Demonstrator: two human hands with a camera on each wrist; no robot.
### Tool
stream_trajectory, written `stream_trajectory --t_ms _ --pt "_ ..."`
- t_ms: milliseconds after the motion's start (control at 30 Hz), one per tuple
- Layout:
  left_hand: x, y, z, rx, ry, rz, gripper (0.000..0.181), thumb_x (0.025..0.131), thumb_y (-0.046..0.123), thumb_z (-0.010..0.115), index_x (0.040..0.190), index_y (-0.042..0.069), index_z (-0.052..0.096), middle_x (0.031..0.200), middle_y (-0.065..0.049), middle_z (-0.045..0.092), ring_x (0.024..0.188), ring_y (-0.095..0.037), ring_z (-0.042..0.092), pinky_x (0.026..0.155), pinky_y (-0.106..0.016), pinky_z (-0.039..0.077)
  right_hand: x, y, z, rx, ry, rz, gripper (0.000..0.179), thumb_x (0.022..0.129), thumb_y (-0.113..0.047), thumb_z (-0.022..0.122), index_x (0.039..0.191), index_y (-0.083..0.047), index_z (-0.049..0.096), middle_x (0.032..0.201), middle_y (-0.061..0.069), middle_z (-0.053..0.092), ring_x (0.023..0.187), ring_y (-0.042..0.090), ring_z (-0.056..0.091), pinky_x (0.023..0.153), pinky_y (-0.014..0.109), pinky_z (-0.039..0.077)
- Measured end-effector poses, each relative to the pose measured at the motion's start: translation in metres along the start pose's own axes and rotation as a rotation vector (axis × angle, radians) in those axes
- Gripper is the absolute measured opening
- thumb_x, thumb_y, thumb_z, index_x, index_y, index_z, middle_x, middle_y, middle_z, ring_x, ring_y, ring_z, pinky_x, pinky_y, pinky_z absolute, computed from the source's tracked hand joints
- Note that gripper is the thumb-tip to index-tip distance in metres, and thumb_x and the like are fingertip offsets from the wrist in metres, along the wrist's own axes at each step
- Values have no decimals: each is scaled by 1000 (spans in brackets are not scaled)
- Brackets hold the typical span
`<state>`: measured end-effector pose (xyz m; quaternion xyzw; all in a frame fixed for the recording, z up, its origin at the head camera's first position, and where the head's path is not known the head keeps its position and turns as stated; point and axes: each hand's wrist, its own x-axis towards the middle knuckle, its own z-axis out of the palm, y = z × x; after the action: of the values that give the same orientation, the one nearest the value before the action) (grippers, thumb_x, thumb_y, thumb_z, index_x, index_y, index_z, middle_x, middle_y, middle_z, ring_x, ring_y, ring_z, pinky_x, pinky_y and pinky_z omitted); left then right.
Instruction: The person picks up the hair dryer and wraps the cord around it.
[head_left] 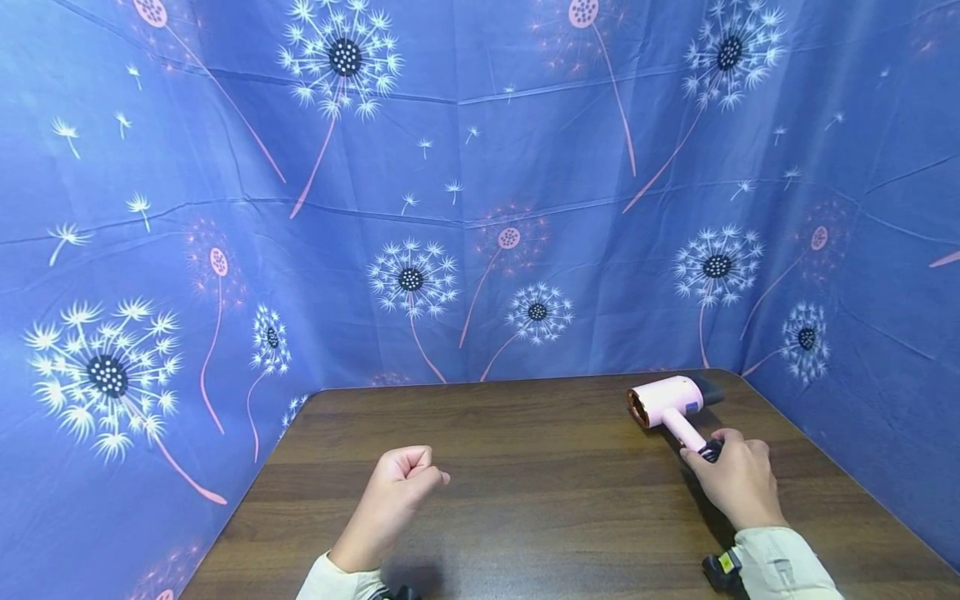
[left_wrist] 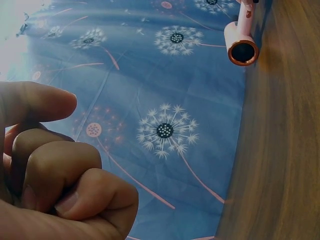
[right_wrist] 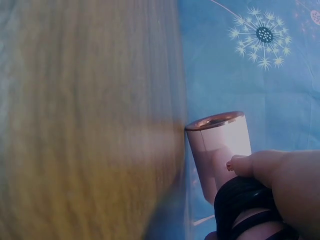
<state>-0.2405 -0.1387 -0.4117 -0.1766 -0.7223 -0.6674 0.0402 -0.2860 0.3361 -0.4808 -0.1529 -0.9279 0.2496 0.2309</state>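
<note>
A pink hair dryer (head_left: 663, 398) with a copper-coloured rim is at the right of the table in the head view. My right hand (head_left: 738, 482) grips its handle, where a black cord (right_wrist: 245, 197) is wound in loops. In the right wrist view the thumb lies along the handle, and the other fingers are mostly hidden. The dryer's round rimmed end faces left in the head view. My left hand (head_left: 401, 492) is curled into a fist over the left part of the table, holding nothing. From the left wrist view its bent fingers (left_wrist: 65, 160) show, with the dryer far off.
A brown wood-grain table (head_left: 480, 517) spreads under both hands. Blue cloth (head_left: 465, 167) printed with dandelions hangs behind it and along both sides. Dark wrist devices (head_left: 723, 571) sit at the pale sleeves (head_left: 783, 567).
</note>
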Motion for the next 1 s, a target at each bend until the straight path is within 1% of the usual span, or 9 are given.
stream_trajectory --t_ms 233,400,533,700,833,1000 --pt "0 0 0 -11 -8 -5 43 84 -8 56 66 1 19 56 9 23 51 -6 23 88 -36 58 1 2 1 4 -14 6 68 87 -39 79 125 13 55 111 44 49 102 61 53 64 62 46" --pt "-1 0 0 -9 -16 7 41 84 -9 55 66 0 19 55 9 24 50 -5 23 88 -38 59 0 2 1 3 -35 18 69 89 -40 76 126 13 53 113 45 47 104 62 52 66 63 46" --pt "-1 0 1 -8 -18 5 42 84 -9 55 66 1 19 55 10 24 50 -5 23 86 -35 59 1 2 -1 -16 -76 40 72 91 -44 74 129 13 51 114 47 46 101 64 54 66 64 47" --pt "0 0 1 0 -30 11 42 85 -8 56 66 1 20 55 10 24 50 -5 24 86 -34 58 1 3 -4 -64 -153 89 82 90 -56 71 135 7 47 118 45 44 93 65 59 60 63 49" --pt "0 -1 1 -4 -31 1 41 85 -8 55 66 0 20 54 10 24 50 -5 23 87 -34 58 1 4 -5 -80 -196 104 85 88 -61 70 136 5 46 118 43 44 96 67 58 61 64 50" --pt "1 -3 1 -3 -41 -8 40 86 -8 55 67 0 20 55 10 25 50 -5 24 88 -34 58 2 6 -7 -97 -211 95 86 87 -63 70 137 4 47 117 43 46 97 66 58 61 65 50"
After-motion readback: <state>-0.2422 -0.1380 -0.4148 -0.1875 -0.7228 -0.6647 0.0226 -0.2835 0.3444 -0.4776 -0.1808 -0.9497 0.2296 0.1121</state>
